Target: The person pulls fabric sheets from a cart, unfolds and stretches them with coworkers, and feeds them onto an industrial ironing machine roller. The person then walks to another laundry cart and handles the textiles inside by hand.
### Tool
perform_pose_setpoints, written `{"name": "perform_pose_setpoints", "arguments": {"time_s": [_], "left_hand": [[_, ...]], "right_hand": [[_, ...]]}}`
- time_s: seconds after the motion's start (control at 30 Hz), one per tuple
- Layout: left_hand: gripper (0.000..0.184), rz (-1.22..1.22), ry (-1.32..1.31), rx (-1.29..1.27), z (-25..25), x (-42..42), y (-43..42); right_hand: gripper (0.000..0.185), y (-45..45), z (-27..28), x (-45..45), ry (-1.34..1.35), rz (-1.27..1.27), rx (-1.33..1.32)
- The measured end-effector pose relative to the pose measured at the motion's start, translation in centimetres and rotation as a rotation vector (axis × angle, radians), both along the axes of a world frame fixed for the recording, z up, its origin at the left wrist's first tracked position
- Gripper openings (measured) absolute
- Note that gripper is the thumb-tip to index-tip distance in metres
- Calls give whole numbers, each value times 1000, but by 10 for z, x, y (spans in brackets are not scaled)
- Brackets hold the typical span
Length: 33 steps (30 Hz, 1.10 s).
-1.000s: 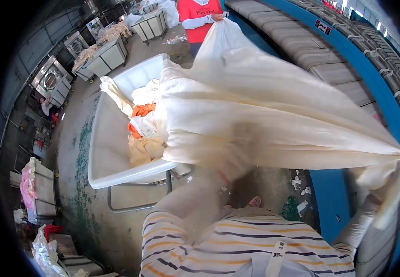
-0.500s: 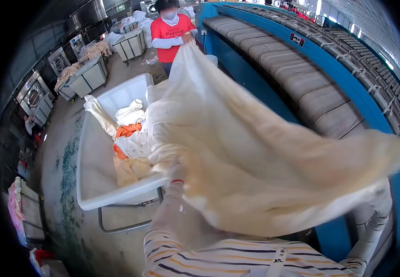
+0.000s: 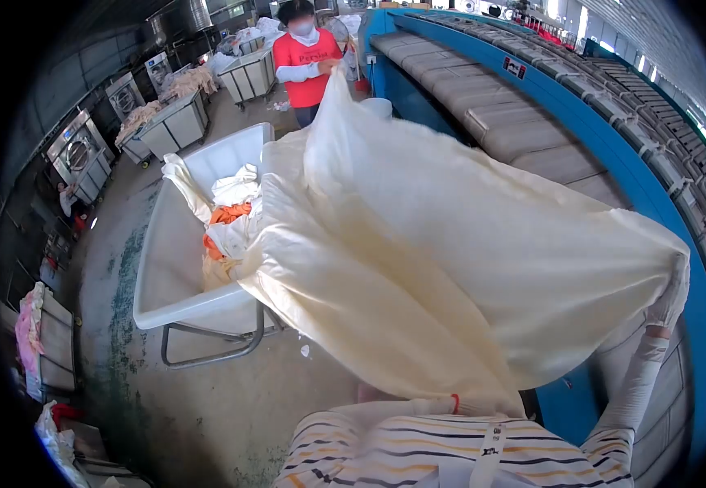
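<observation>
A large cream cloth (image 3: 450, 236) spreads from the cart's edge across to the blue machine. My right hand (image 3: 672, 294) grips its far right corner, the fingers partly covered by fabric. Close to my striped shirt, my left hand (image 3: 487, 403) is at the cloth's lower edge, its fingers hidden under the fabric. A co-worker in a red shirt (image 3: 302, 61) pinches up the far corner. Part of the cloth lies over the right side of the white cart (image 3: 166, 268).
White and orange textiles (image 3: 231, 213) lie in the cart. The blue machine (image 3: 654, 195) with its padded grey belt (image 3: 483, 106) runs along the right. More laundry carts (image 3: 175, 126) and washing machines (image 3: 78, 148) stand at the left.
My left hand has come back from the cart's side to my body. The cloth has spread out flatter, its right corner raised with my right hand. The co-worker still holds the far corner.
</observation>
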State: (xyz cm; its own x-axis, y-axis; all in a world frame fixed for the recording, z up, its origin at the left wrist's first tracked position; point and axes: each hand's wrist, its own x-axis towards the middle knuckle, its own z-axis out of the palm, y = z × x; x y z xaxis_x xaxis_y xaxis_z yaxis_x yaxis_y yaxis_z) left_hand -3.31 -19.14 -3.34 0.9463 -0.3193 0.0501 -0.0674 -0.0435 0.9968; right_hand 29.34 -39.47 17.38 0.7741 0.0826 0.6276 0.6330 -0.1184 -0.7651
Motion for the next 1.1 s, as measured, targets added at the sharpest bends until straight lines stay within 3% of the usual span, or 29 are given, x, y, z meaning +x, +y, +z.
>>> {"name": "perform_pose_setpoints", "arguments": {"time_s": [0.07,0.13,0.23,0.3,0.37,0.4,0.43,0.5,0.6,0.67,0.73,0.8,0.87,0.9,1.0,1.1], "left_hand": [[32,85,71,29,3,5,0],[32,213,109,204,5,3,-1],[32,407,153,465,12,-8,24],[31,525,137,576,8,-10,23],[30,652,-13,504,1,7,-6],[29,725,-85,453,-2,15,-18],[29,804,-150,390,-6,21,-28],[27,968,-264,271,-15,24,-32],[26,1130,-302,188,-31,15,-4],[25,1160,-235,237,-47,9,22],[24,1056,-63,501,-60,6,37],[23,940,97,752,-50,3,41],[24,777,144,830,-101,0,30],[25,695,167,867,-119,2,27],[40,262,294,920,-52,-8,2],[41,246,173,802,-56,-8,-7]], "right_hand": [[45,-20,0,12,20,7,140],[41,-4,26,-48,49,102,199],[41,4,7,-82,66,116,-113],[40,31,-35,-113,-58,341,-222],[36,50,-112,-105,537,1119,349],[35,94,-111,-140,-92,1120,-92],[30,108,-88,-191,135,1018,-280],[27,130,-69,-231,-52,1071,-643],[30,124,-32,-234,23,1135,-244],[41,98,2,-220,-288,609,-342],[53,66,39,-187,-575,55,-425],[56,26,56,-142,-601,-28,-206],[57,-40,52,-70,-399,-50,-4],[56,-69,44,-36,-49,88,287],[46,-139,-12,41,277,-72,269],[33,-191,-87,86,287,-134,35]]}}
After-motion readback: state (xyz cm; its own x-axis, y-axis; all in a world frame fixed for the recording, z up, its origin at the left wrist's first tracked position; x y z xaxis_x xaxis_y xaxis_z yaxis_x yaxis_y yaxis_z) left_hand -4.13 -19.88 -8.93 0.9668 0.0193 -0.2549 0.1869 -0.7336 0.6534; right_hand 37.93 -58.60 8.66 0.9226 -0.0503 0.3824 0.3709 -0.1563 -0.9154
